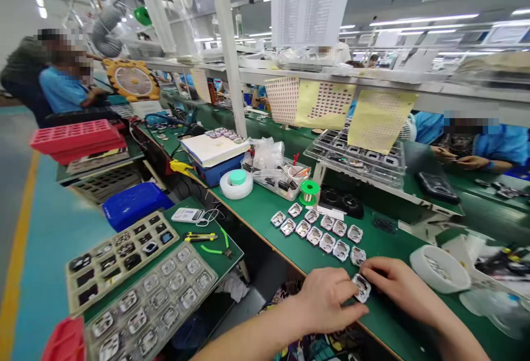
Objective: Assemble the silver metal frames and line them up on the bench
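A small silver square case (361,288), rounded at the corners and like a watch case, is held between my two hands over the front edge of the green bench. My left hand (329,299) grips it from the left, fingers bent around its near side. From the right, my right hand (391,279) pinches its upper right edge with thumb and fingers. Just behind my fingers lies a similar silver case (358,256). Further rows of such cases (314,235) rest on the green bench top, several in all.
A green solder spool (308,192) and a clear parts box (275,176) stand behind the rows. At right is a white round bowl (439,268). On the left side table lie a clear tray (159,299) of cases, a beige compartment tray (120,261) and green-handled cutters (226,242).
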